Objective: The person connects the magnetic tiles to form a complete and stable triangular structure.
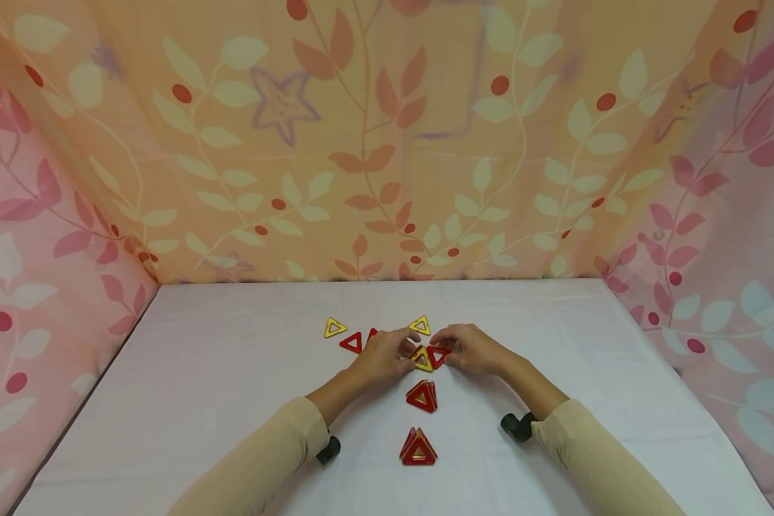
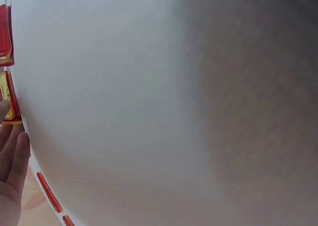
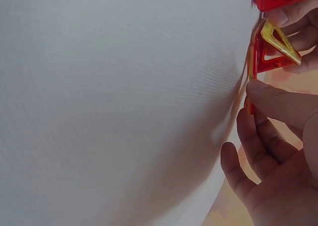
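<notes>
In the head view my left hand (image 1: 385, 356) is at a small upright cluster of triangle tiles. Its thumb rests against a yellow triangle tile (image 1: 422, 360), with its fingers behind. Beside that, my right hand (image 1: 474, 350) pinches the edge of a red triangle tile (image 1: 437, 356) between thumb and fingers. From the right wrist view, the yellow tile (image 3: 281, 42) tilts against red ones, and the pinched tile (image 3: 252, 82) shows nearly edge-on. The left wrist view catches only part of the left hand (image 2: 12, 169) and the yellow tile (image 2: 7, 94).
Two red pyramids, a middle one (image 1: 422, 395) and a front one (image 1: 418, 448), stand nearer me on the white tabletop (image 1: 219, 401). Loose flat tiles lie behind: a left yellow one (image 1: 335, 327), a red one (image 1: 351, 342) and a right yellow one (image 1: 420, 325).
</notes>
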Action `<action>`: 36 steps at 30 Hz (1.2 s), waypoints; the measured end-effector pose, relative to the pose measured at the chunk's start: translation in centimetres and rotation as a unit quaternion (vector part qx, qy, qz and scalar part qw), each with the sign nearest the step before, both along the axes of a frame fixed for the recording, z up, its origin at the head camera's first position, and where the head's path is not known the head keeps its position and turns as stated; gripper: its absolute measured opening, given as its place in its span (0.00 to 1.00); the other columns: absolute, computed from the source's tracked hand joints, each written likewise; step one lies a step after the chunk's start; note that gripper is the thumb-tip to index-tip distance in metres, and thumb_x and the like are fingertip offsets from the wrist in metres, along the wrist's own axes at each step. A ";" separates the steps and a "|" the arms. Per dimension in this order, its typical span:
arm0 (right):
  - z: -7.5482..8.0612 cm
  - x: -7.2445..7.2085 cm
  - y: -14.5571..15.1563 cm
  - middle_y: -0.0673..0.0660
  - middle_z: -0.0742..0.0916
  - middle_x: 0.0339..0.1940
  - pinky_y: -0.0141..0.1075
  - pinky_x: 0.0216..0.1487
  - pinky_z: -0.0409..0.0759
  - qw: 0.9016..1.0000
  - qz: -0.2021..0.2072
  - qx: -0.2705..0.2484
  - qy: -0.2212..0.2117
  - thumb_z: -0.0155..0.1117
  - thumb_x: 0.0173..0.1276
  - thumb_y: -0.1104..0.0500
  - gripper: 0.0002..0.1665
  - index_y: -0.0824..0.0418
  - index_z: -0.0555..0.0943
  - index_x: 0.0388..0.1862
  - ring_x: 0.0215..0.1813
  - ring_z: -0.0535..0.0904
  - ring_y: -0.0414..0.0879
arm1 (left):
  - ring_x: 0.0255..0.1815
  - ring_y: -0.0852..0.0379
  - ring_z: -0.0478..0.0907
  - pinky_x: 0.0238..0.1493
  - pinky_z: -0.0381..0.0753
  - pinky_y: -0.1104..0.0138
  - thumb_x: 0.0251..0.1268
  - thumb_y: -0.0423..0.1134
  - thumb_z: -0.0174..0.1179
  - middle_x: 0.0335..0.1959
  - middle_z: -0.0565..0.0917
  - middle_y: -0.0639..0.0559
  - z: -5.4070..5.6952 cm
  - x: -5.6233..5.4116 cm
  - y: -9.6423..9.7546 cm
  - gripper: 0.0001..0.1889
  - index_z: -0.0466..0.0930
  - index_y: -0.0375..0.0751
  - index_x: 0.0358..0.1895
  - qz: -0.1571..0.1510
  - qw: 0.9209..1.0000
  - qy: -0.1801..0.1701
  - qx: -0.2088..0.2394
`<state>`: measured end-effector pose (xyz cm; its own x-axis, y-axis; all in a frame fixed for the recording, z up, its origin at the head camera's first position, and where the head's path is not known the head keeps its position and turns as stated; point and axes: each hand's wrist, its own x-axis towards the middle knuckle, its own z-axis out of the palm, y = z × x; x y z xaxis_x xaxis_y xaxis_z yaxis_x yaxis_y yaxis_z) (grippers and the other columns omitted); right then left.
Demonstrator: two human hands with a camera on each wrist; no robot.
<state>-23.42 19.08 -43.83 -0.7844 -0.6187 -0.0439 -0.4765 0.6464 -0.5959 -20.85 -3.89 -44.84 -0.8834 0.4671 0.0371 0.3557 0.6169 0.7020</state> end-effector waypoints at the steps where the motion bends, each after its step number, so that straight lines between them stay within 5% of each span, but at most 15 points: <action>1: 0.0 0.0 0.0 0.54 0.86 0.47 0.45 0.55 0.80 1.000 -0.002 0.001 -0.001 0.69 0.63 0.70 0.20 0.64 0.82 0.55 0.48 0.80 0.46 | 0.49 0.57 0.84 0.56 0.80 0.62 0.61 0.34 0.70 0.47 0.87 0.52 0.0 0.0 0.0 0.20 0.79 0.41 0.57 0.000 1.000 0.000 0.001; 12: 0.9 0.2 -0.2 0.55 0.87 0.44 0.39 0.45 0.82 0.999 0.004 -0.036 0.003 0.68 0.63 0.71 0.18 0.66 0.83 0.53 0.42 0.80 0.44 | 0.47 0.60 0.84 0.52 0.81 0.66 0.65 0.36 0.67 0.45 0.88 0.52 0.0 0.0 0.0 0.12 0.82 0.42 0.50 -0.011 1.000 0.015 0.012; 36: 0.0 0.5 -1.0 0.58 0.86 0.48 0.32 0.44 0.82 0.995 0.001 -0.092 -0.031 0.69 0.65 0.67 0.15 0.66 0.83 0.51 0.44 0.85 0.45 | 0.45 0.62 0.83 0.51 0.81 0.65 0.70 0.36 0.61 0.41 0.88 0.55 -0.1 0.1 0.1 0.07 0.84 0.42 0.47 0.004 0.999 0.028 0.018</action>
